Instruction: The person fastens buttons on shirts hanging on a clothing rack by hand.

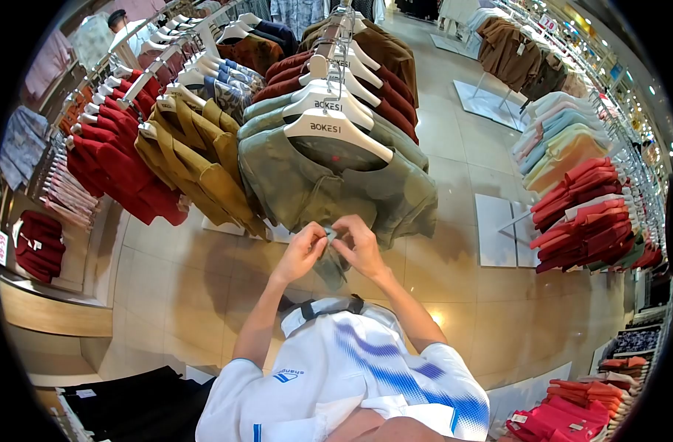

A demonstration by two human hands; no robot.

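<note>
A grey-green patterned shirt (395,193) hangs at the front of the rack on a white hanger (338,134) lettered "BOKESI". My left hand (300,252) and my right hand (359,247) meet at the lower front of this shirt, fingertips nearly together. Both are closed in a pinch on its cloth, near a small light-coloured bit between them. A strip of the green fabric dangles below my fingers. Exactly which part of the shirt each fingertip grips is hard to make out. Similar green shirts hang right behind.
Mustard shirts (193,158) and red garments (123,151) hang to the left. Across the tiled floor (440,272), a right-hand wall rack carries red clothes (580,217) and pale ones. Black garments (137,405) lie at the lower left. A person (130,33) stands at the far left.
</note>
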